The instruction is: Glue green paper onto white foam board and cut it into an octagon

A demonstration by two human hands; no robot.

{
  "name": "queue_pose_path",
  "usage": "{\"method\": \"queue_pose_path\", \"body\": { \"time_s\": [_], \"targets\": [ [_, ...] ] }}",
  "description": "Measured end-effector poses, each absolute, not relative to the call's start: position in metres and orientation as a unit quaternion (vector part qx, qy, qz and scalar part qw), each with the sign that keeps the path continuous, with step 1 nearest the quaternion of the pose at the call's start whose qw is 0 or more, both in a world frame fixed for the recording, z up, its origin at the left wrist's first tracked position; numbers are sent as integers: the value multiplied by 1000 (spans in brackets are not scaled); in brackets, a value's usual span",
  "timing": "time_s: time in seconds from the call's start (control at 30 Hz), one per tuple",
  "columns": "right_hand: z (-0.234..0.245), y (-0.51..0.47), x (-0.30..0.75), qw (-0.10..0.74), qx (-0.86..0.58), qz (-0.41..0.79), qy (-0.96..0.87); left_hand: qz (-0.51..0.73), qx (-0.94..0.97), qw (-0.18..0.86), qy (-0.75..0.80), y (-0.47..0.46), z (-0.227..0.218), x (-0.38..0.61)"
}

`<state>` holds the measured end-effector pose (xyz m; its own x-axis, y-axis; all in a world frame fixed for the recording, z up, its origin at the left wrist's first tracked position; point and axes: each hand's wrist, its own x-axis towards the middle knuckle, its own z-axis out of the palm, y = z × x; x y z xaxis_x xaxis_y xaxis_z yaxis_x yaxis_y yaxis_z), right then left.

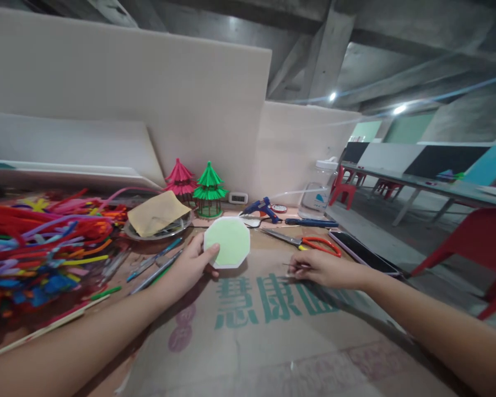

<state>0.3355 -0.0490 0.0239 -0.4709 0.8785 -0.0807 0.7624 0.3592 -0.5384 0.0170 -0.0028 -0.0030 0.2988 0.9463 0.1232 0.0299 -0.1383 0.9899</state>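
Observation:
My left hand (201, 252) holds a light green octagon with a white edge (228, 242), thumb on its face and fingers behind. Over the cardboard sheet (248, 353), my right hand (314, 268) is closed in a pinch. A thin, dark, stick-like piece (288, 264) juts from its fingertips, too small to tell its kind. Just beyond the right hand lie scissors with orange handles (320, 243). Behind the octagon stand a green tiered pavilion model (209, 190) and a pink one (179, 179).
Colourful pipe cleaners (45, 248) heap on the left, near a plate (138, 234) topped by a yellowish sheet (159, 214). A blue glue gun (262, 208), a small clock (238, 197), a clear bottle (314, 190) and a phone (364, 251) line the back and right.

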Motion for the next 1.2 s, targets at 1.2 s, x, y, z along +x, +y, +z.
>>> {"method": "queue_pose_path", "body": {
  "time_s": [1.2],
  "targets": [
    [-17, -20, 231, 466, -462, 455, -602, 358, 705, 464, 400, 4, -9, 13]
  ]
}}
